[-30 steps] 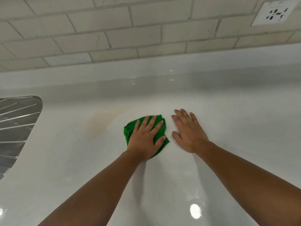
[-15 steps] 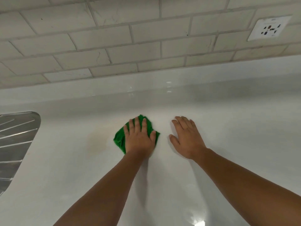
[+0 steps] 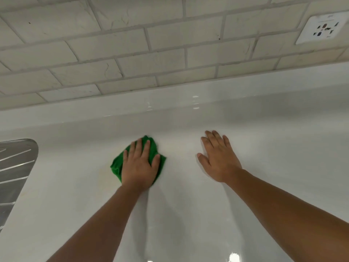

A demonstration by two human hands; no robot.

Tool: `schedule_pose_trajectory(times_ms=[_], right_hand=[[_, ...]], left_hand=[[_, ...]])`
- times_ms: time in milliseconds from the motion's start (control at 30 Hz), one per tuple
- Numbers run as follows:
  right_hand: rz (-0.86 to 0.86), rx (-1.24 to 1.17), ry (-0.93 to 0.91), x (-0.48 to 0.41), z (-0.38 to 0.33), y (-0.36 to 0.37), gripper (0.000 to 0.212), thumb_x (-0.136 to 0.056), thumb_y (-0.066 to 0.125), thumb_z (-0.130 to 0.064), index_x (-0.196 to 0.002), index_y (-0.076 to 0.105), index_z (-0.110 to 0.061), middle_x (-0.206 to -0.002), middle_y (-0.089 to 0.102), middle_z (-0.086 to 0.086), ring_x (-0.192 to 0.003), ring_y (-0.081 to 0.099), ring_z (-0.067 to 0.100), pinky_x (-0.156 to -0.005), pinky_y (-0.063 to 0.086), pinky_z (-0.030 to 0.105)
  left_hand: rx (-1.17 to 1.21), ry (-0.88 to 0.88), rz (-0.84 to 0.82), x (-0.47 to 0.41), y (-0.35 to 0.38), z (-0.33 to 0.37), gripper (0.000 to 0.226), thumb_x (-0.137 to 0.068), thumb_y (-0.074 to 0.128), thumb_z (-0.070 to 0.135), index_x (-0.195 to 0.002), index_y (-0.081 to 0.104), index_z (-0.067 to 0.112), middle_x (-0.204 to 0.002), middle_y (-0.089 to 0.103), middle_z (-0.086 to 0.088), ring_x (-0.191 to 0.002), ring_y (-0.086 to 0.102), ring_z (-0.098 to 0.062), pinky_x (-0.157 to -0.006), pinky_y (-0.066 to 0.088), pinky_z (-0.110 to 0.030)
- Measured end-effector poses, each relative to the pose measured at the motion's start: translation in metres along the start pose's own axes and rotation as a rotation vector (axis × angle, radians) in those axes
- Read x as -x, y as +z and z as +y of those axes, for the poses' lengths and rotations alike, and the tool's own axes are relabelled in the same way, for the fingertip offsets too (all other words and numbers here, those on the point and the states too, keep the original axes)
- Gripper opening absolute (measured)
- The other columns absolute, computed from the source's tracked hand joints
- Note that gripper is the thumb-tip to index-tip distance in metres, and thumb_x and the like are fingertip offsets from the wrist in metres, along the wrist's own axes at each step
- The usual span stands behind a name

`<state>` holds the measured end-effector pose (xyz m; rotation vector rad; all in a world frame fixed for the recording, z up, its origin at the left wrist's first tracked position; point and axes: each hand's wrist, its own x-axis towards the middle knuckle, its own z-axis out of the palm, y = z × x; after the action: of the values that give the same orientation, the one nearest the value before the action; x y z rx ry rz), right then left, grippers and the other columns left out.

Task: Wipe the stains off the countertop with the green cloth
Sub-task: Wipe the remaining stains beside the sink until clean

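A crumpled green cloth (image 3: 117, 166) lies on the glossy white countertop (image 3: 188, 214), left of centre. My left hand (image 3: 139, 165) lies flat on top of it with straight fingers, pressing it down and covering most of it. A faint yellowish stain (image 3: 103, 173) shows on the counter just left of the cloth. My right hand (image 3: 218, 157) rests flat on the bare counter to the right, fingers straight and slightly spread, holding nothing.
A ribbed steel drainboard (image 3: 15, 173) occupies the left edge. A white upstand and a pale tiled wall (image 3: 170, 53) close off the back. A wall socket (image 3: 323, 29) sits at the upper right.
My left hand has slid the green cloth leftward and a little away from me, onto the stained patch. My right hand has stayed planted on the counter.
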<state>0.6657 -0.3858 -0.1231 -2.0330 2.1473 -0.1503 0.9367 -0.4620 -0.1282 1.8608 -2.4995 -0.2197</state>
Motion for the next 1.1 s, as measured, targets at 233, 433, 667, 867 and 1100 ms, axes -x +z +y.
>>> schedule_pose_trajectory(times_ms=[233,433,667,867,1100], right_hand=[[-0.003,0.006,-0.008,-0.003,0.002,0.000,0.078,-0.094,0.009,-0.061,-0.154,0.024,-0.015,-0.166,0.014,0.008,-0.153,0.002,0.025,-0.124,0.003,0.049],[0.007,-0.007,-0.015,-0.004,0.003,0.001,0.088,-0.092,0.001,-0.071,-0.155,0.025,-0.015,-0.166,0.014,0.008,-0.154,0.002,0.025,-0.124,0.004,0.050],[-0.004,-0.008,-0.021,-0.002,0.003,-0.001,0.087,-0.092,0.003,-0.073,-0.155,0.021,-0.015,-0.166,0.009,0.007,-0.154,-0.002,0.024,-0.124,0.002,0.049],[0.002,-0.023,-0.017,-0.003,0.003,0.000,0.088,-0.092,0.006,-0.073,-0.155,0.023,-0.014,-0.166,0.011,0.008,-0.154,-0.001,0.025,-0.124,0.003,0.051],[0.094,-0.363,0.007,-0.004,0.010,-0.002,0.089,-0.090,0.015,-0.074,-0.154,0.030,-0.013,-0.163,0.026,0.005,-0.152,0.014,0.017,-0.125,0.006,0.041]], left_hand=[[-0.030,-0.009,-0.055,-0.061,0.000,0.072,0.077,-0.099,0.012,0.062,-0.161,0.007,0.017,-0.169,0.004,-0.010,-0.155,0.002,-0.031,-0.124,0.000,-0.052],[-0.032,0.313,-0.084,0.003,0.005,0.085,0.074,-0.099,0.008,0.062,-0.162,0.006,0.024,-0.169,-0.001,-0.002,-0.155,-0.005,-0.021,-0.125,-0.003,-0.046],[-0.007,0.133,-0.020,0.000,-0.001,0.006,0.075,-0.097,0.012,0.066,-0.161,0.015,0.026,-0.169,0.007,0.001,-0.156,0.001,-0.020,-0.125,0.000,-0.042],[-0.029,-0.052,-0.044,-0.057,0.001,0.054,0.074,-0.099,0.011,0.063,-0.162,0.008,0.023,-0.169,0.004,-0.008,-0.155,0.000,-0.029,-0.124,0.000,-0.053],[-0.021,0.350,-0.091,0.000,0.007,0.089,0.072,-0.098,0.009,0.065,-0.161,0.006,0.032,-0.169,-0.001,0.002,-0.155,-0.007,-0.019,-0.125,-0.004,-0.045]])
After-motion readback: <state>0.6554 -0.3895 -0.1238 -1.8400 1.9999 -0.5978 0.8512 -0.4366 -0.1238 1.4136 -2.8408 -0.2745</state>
